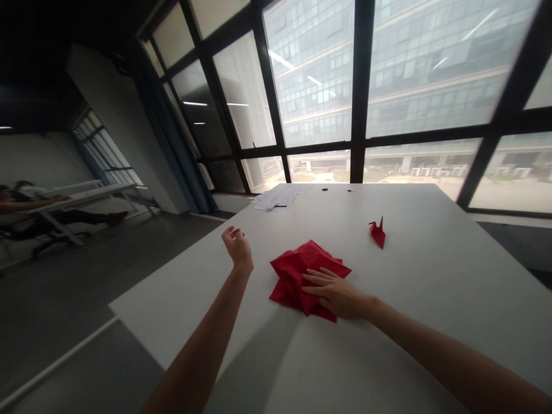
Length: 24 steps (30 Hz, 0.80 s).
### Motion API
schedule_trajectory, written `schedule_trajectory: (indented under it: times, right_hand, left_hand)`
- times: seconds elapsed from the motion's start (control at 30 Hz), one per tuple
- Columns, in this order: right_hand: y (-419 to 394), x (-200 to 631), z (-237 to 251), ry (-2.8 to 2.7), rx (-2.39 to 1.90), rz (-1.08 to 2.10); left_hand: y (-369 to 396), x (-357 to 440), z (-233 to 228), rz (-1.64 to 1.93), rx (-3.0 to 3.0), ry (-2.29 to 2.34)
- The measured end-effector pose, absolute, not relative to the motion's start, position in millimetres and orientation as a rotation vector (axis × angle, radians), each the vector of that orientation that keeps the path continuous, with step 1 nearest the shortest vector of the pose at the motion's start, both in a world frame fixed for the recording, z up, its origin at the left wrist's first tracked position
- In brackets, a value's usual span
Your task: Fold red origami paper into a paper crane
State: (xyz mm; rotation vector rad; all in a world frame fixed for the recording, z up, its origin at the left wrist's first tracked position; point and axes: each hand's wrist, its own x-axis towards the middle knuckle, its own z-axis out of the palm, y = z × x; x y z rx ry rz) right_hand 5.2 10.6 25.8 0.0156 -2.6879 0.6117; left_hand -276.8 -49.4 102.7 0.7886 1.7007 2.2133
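Several creased red paper sheets [293, 265] lie in an uneven pile on the white table, their pointed corners sticking out in different directions. My right hand [332, 292] rests flat on the right part of this pile, fingers stretched out and pressing on the top paper. Its palm hides part of the pile's right edge. To the left of the papers, my left hand [237, 246] is lifted, its fingers loosely bent and apart, with nothing visible in it. A folded red paper crane [378, 233] sits farther back on the right, apart from both hands.
White papers [276, 198] are spread at the table's [414, 282] far left, with a dark pen-like strip on them. Two dark round holes are near the far edge. Large windows stand behind. At far left, people sit at another table [99, 191].
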Motion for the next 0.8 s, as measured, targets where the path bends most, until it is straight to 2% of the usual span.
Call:
schedule_trajectory:
  times: [0.07, 0.17, 0.23, 0.3, 0.4, 0.47, 0.53, 0.63, 0.8]
  right_hand:
    - [13, 4, 18, -2.779, 0.011, 0.691]
    - [15, 7, 16, -2.791, -0.006, 0.734]
    - [15, 7, 15, -2.752, -0.001, 0.738]
    - [14, 6, 14, -2.736, -0.006, 0.739]
    - [15, 5, 12, -2.783, -0.031, 0.752]
    - [15, 5, 11, -2.808, -0.033, 0.754]
    - [16, 5, 12, -2.793, -0.024, 0.759]
    - [15, 5, 12, -2.717, -0.022, 0.756]
    - [21, 4, 4, -2.448, -0.574, 0.525]
  left_hand:
    - [-65, -261, 87, 2.154, 0.97, 1.713]
    - [-75, -223, 47, 1.855, 1.28, 1.63]
    - [-76, -209, 23, 1.364, 1.753, 1.546]
    - [-74, -215, 11, 0.969, 1.958, 1.62]
    - [-67, -247, 17, 0.25, 2.135, 1.91]
    - [-62, -265, 28, -0.059, 2.11, 2.082]
    - [-62, -268, 35, -0.054, 2.085, 2.267]
    - [-72, -248, 27, 0.234, 2.134, 2.358]
    - [-98, -217, 3, 0.264, 2.136, 2.254]
